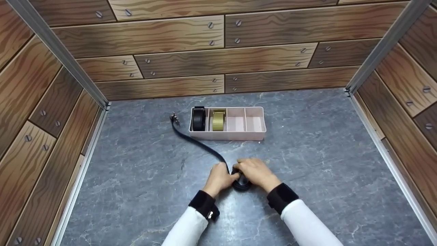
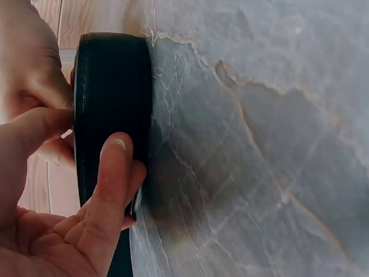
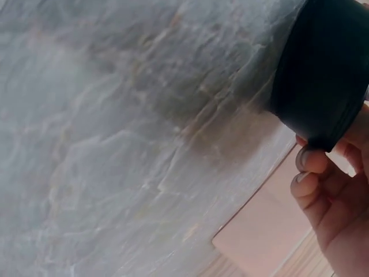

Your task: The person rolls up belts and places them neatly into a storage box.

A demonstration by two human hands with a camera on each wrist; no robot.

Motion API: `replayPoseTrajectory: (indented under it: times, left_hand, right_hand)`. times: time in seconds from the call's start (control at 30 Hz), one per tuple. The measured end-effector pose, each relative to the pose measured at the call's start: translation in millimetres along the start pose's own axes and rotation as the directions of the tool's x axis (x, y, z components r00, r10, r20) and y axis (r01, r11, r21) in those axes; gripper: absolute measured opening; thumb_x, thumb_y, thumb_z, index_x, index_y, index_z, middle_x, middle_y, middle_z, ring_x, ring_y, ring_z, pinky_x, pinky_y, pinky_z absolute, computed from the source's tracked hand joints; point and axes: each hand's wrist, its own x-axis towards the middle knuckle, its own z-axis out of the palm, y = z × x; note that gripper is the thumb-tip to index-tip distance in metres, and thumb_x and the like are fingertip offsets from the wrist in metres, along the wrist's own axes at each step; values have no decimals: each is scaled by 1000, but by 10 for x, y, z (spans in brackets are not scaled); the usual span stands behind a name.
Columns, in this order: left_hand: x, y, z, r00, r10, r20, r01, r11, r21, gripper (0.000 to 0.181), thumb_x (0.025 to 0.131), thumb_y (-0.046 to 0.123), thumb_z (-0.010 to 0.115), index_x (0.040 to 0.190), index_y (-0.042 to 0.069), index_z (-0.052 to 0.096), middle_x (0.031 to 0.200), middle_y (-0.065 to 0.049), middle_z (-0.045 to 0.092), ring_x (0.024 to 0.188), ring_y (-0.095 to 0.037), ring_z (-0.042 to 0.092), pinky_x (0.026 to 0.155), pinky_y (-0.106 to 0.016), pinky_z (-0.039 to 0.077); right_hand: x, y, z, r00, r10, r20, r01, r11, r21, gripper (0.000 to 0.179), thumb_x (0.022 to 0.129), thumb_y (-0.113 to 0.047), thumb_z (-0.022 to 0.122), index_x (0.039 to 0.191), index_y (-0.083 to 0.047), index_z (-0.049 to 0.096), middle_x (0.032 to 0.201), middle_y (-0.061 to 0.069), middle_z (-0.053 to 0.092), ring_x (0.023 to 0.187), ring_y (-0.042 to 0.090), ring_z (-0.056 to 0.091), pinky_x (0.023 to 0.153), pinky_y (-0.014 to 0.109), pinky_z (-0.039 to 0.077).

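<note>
A black belt (image 1: 199,144) lies partly rolled on the grey marbled table, its coil (image 1: 241,186) between both hands. From the coil its loose strap curves away to the far left, ending in a metal buckle (image 1: 174,118). The left hand (image 1: 220,177) pinches the strap beside the coil, thumb toward the roll. Curled over the far right side of the coil, the right hand (image 1: 256,172) holds it with its fingers. In the left wrist view the rolled belt (image 2: 112,104) stands on edge against the tabletop. The right wrist view shows fingertips at the edge of the roll (image 3: 323,75).
Beyond the hands sits a pale pink tray (image 1: 227,136) with several compartments. A black rolled belt (image 1: 198,119) stands in its leftmost compartment, and a yellow-green roll (image 1: 218,120) in the one beside it. Wood-patterned walls (image 1: 218,51) enclose the marbled table (image 1: 143,188).
</note>
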Motion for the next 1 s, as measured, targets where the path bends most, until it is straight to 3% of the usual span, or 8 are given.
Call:
replayPoseTrajectory:
  times: [0.2,0.37,0.47,0.57,0.67,0.73,0.83,1.0]
  left_hand:
    - [38,26,50,1000,17,-22,-14,994,108,32,73,35,72,66,6,59,66,-8,59,58,-17,54,51,-30,44]
    - [9,25,68,997,55,-62,-44,986,162,30,71,31,74,68,5,60,68,-12,61,61,-24,60,52,-33,46]
    - [-14,11,56,997,35,-72,-22,986,163,27,70,27,74,68,4,61,68,-13,62,62,-25,61,52,-33,46]
    - [-32,4,48,995,13,-96,1,990,138,21,68,20,72,66,4,59,67,-13,61,60,-24,60,51,-34,46]
    - [-38,1,49,992,19,-125,-4,993,118,18,67,17,70,63,5,58,65,-13,61,57,-23,59,49,-34,45]
    - [-42,-4,54,990,35,-133,-17,991,132,19,68,18,69,61,6,56,64,-12,60,57,-23,59,49,-34,45]
    - [-49,-16,57,990,56,-127,-36,988,152,23,71,20,68,59,7,55,64,-12,60,57,-26,60,49,-34,46]
    - [-50,-74,26,985,28,-170,-6,992,128,26,73,26,71,63,5,57,64,-14,60,59,-29,60,50,-36,46]
  right_hand:
    - [-1,20,24,999,15,-35,-13,997,77,12,83,-11,62,94,-12,66,84,-1,58,69,19,56,61,34,47]
    - [-46,-11,15,984,159,-78,-141,969,204,25,80,-18,69,98,-2,63,89,6,56,74,22,57,65,36,48]
    - [-79,-63,-3,952,302,-50,-280,924,260,31,78,-24,71,97,0,62,87,8,54,72,24,56,64,37,48]
    - [-105,-116,-14,901,434,9,-412,848,332,23,78,-21,70,88,-2,63,77,7,57,63,21,55,56,35,46]
    - [-116,-142,-10,871,488,63,-474,798,373,12,81,-15,66,80,-3,63,64,5,58,53,17,53,47,31,44]
    - [-107,-135,-1,881,468,66,-458,811,364,8,81,-10,64,76,-4,63,61,5,57,50,16,52,45,29,43]
    - [-78,-96,18,919,394,17,-380,875,301,11,80,-6,64,70,-5,60,61,5,57,52,18,53,48,31,44]
    - [5,-46,24,964,266,-21,-255,943,214,10,77,-5,65,70,-8,59,65,4,56,57,22,55,52,34,46]
